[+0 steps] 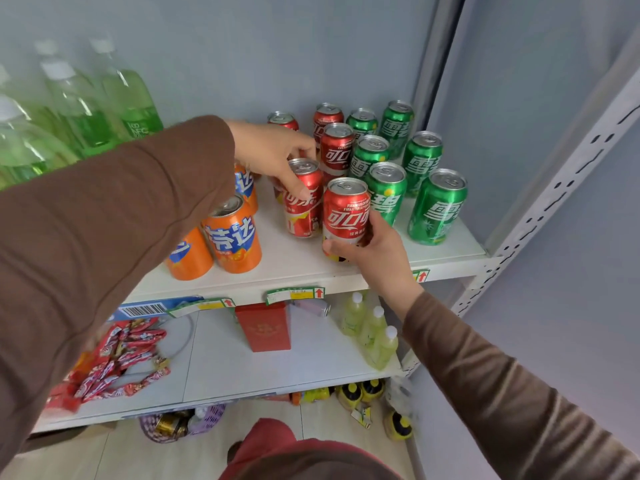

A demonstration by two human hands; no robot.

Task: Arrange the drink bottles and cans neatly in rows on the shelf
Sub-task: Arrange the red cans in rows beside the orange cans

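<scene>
Head view: left hand (pixel 273 150) reaches from above, fingers curled round the top of a red can (pixel 304 199). Right hand (pixel 375 245) grasps the front red can (pixel 346 213) near the shelf (pixel 294 265) front edge, beside the green cans (pixel 438 207); bare shelf separates the orange cans (pixel 233 237)

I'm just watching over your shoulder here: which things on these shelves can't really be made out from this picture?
- Orange cans, head view: the brown sleeve covers the ones further back, so their number is unclear.
- Red can under the left hand: fingers hide its upper side.
- Green bottles: blurred, and cut off by the left edge.
- Shelf price tags: print too small to read.
- Floor items: partly hidden by the lower shelf.
</scene>
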